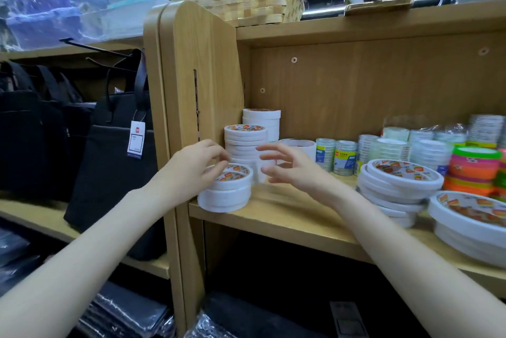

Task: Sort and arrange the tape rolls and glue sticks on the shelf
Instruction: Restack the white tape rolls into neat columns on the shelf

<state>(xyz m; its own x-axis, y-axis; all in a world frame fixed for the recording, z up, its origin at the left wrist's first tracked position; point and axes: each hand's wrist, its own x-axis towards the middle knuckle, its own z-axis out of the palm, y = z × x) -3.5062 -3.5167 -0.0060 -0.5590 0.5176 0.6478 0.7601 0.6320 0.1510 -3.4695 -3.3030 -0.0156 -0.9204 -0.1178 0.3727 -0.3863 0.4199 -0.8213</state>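
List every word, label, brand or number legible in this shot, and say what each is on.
No text can be read here.
Hang tag on the black bag: red logo and printed lines, too small.
Orange-red labels on the white tape rolls: blurred.
Blue and yellow labels on the clear tape rolls: too small.

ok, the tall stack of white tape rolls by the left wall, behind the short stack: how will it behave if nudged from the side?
The tall stack of white tape rolls is many thin loose rolls high, so it will probably shear or topple rather than slide as one. The side panel close on its left may catch a leftward lean. Rolls look light and rigid; a fallen one could roll along the shelf.
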